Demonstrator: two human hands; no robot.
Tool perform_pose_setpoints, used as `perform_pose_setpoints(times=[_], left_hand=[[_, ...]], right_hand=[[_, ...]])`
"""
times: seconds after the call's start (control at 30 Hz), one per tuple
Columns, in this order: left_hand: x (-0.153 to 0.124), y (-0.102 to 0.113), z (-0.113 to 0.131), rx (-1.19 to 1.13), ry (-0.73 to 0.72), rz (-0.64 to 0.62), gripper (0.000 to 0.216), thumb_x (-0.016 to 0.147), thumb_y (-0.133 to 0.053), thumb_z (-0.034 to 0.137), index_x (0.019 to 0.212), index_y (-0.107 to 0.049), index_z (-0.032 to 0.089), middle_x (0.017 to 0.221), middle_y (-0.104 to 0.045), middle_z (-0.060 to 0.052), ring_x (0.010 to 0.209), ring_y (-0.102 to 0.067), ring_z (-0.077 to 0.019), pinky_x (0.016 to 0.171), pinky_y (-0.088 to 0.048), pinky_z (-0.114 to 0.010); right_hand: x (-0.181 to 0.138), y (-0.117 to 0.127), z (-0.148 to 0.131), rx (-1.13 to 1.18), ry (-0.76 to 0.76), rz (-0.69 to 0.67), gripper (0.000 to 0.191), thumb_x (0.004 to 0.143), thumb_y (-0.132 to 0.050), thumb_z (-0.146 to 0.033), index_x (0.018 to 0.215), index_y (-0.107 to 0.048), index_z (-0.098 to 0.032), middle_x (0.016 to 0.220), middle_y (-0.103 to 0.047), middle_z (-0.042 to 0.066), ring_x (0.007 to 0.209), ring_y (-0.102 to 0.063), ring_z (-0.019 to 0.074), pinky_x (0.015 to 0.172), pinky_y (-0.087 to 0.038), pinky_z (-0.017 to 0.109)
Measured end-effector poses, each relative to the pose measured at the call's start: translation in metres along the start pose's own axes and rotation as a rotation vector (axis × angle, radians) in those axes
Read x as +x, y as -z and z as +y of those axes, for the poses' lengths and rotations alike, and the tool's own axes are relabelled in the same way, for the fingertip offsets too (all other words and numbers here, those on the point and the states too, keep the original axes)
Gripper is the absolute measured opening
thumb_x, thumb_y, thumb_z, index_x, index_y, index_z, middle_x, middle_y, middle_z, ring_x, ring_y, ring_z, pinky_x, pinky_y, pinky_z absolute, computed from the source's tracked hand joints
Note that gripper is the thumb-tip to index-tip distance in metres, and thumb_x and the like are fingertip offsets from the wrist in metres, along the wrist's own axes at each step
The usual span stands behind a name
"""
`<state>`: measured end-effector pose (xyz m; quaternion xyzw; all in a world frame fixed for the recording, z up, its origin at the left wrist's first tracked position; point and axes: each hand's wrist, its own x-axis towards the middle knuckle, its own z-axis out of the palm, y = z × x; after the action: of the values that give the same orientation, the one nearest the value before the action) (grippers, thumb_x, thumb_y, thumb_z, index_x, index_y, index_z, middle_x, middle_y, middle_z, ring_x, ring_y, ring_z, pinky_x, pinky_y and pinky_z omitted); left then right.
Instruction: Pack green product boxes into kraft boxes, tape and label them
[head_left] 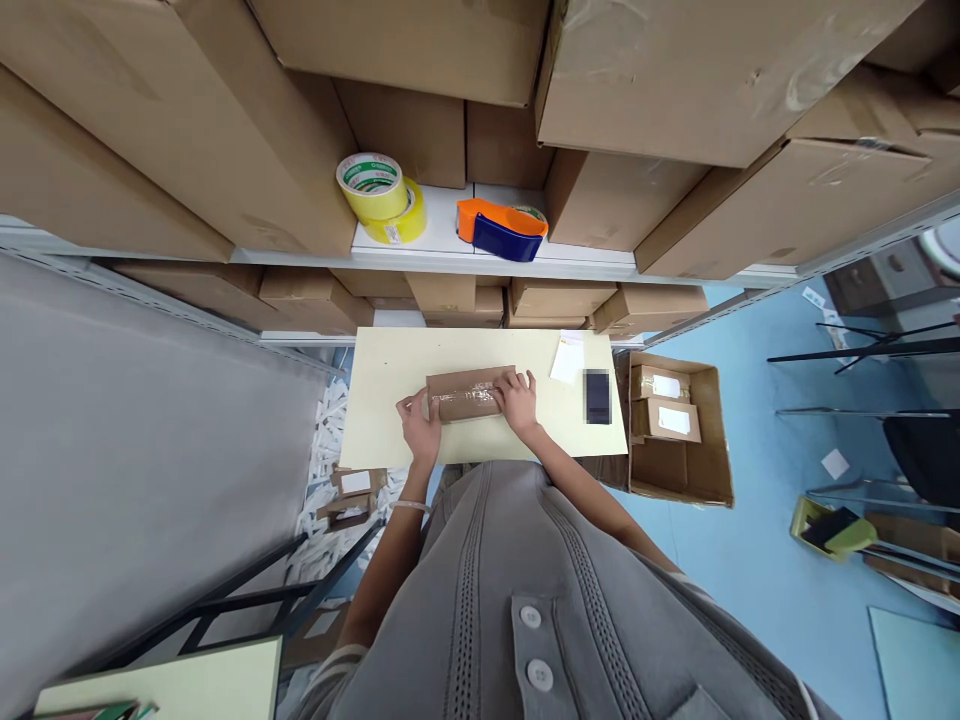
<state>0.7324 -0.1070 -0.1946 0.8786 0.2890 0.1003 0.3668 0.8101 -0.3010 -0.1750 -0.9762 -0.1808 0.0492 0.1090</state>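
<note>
A brown kraft-paper parcel (469, 393), wrapped in shiny clear tape, lies flat on a pale yellow board (382, 400). My left hand (418, 425) holds its left end, with the fingers curled over the edge. My right hand (517, 400) presses on its right end, with the fingers spread across the top. Next to my right hand are white paper slips (568, 357) and a dark phone (598, 397), which is blurred out. A cord bracelet (409, 506) circles my left wrist.
Shelves of cardboard boxes (442, 40) stand beyond the board, holding yellow tape rolls (380, 198) and an orange-and-blue tape dispenser (500, 228). An open carton of labelled parcels (679, 430) sits to the right. More parcels (352, 497) lie on white packing pieces at left.
</note>
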Motion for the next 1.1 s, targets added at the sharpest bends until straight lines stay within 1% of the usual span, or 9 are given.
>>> perform_pose_setpoints(times=[0.13,0.27,0.37,0.47,0.6,0.73,0.87,1.0,1.1], left_hand=[[0.009,-0.004,-0.003,-0.104,0.034,-0.019,0.049,0.089,-0.054,0.04,0.133,-0.051,0.02,0.125,-0.053,-0.013,0.107,-0.061,-0.0217,0.091,-0.051,-0.036],[0.012,-0.013,-0.009,-0.215,0.092,-0.036,0.045,0.087,-0.057,0.037,0.126,-0.056,0.014,0.12,-0.062,-0.015,0.105,-0.064,-0.022,0.092,-0.052,-0.036],[0.008,-0.019,-0.012,-0.227,0.144,-0.032,0.043,0.088,-0.054,0.038,0.123,-0.06,0.014,0.115,-0.068,-0.014,0.1,-0.067,-0.022,0.09,-0.053,-0.037],[0.004,-0.022,-0.011,-0.188,0.109,0.001,0.043,0.09,-0.051,0.039,0.124,-0.062,0.015,0.118,-0.068,-0.013,0.104,-0.066,-0.0223,0.094,-0.052,-0.036],[0.005,-0.021,-0.009,-0.125,0.029,0.01,0.042,0.093,-0.047,0.036,0.126,-0.062,0.016,0.121,-0.067,-0.013,0.111,-0.064,-0.0226,0.098,-0.05,-0.036],[0.01,-0.021,-0.006,-0.098,-0.002,-0.013,0.04,0.094,-0.043,0.03,0.127,-0.062,0.017,0.123,-0.067,-0.011,0.112,-0.063,-0.0215,0.099,-0.049,-0.036],[0.009,-0.024,-0.007,-0.148,-0.004,0.006,0.04,0.096,-0.04,0.028,0.128,-0.062,0.018,0.124,-0.066,-0.011,0.113,-0.063,-0.0204,0.099,-0.049,-0.035],[0.007,-0.023,-0.009,-0.102,-0.011,-0.009,0.043,0.097,-0.035,0.027,0.133,-0.057,0.017,0.126,-0.064,-0.013,0.114,-0.062,-0.0206,0.1,-0.048,-0.036],[0.005,-0.019,-0.005,0.064,-0.109,-0.078,0.048,0.097,-0.034,0.027,0.141,-0.047,0.015,0.141,-0.052,-0.015,0.131,-0.05,-0.0239,0.11,-0.039,-0.042]], right_hand=[[0.002,-0.005,0.001,0.016,-0.026,0.028,0.028,0.098,-0.045,-0.037,0.107,-0.066,-0.02,0.118,-0.059,0.011,0.111,-0.049,0.0238,0.112,-0.021,0.048],[0.0,-0.011,0.001,0.098,-0.096,0.092,0.029,0.097,-0.045,-0.032,0.118,-0.06,-0.018,0.126,-0.054,0.014,0.121,-0.046,0.0239,0.112,-0.023,0.046],[-0.003,-0.018,-0.001,0.195,-0.208,0.14,0.049,0.095,-0.047,-0.035,0.138,-0.043,-0.012,0.134,-0.047,0.019,0.128,-0.043,0.0261,0.108,-0.032,0.043],[-0.004,-0.027,-0.002,0.336,-0.326,0.113,0.066,0.093,-0.047,-0.038,0.149,-0.024,-0.01,0.138,-0.045,0.022,0.127,-0.046,0.0279,0.099,-0.043,0.04],[-0.004,-0.035,-0.005,0.427,-0.379,0.078,0.076,0.093,-0.045,-0.039,0.152,-0.011,-0.006,0.143,-0.041,0.025,0.133,-0.042,0.0287,0.101,-0.043,0.041],[-0.006,-0.041,-0.012,0.348,-0.381,0.095,0.076,0.095,-0.04,-0.04,0.153,-0.007,-0.002,0.15,-0.031,0.029,0.141,-0.03,0.0306,0.108,-0.037,0.047],[-0.01,-0.046,-0.018,0.221,-0.368,0.091,0.075,0.097,-0.034,-0.043,0.152,-0.009,0.002,0.151,-0.025,0.033,0.142,-0.028,0.0332,0.108,-0.037,0.049],[-0.009,-0.048,-0.02,0.146,-0.384,0.079,0.075,0.098,-0.035,-0.043,0.152,-0.01,0.002,0.147,-0.031,0.032,0.138,-0.033,0.0328,0.107,-0.039,0.045],[-0.007,-0.046,-0.022,0.123,-0.428,0.065,0.074,0.097,-0.038,-0.042,0.153,-0.012,-0.001,0.141,-0.04,0.03,0.131,-0.043,0.0318,0.104,-0.042,0.043]])
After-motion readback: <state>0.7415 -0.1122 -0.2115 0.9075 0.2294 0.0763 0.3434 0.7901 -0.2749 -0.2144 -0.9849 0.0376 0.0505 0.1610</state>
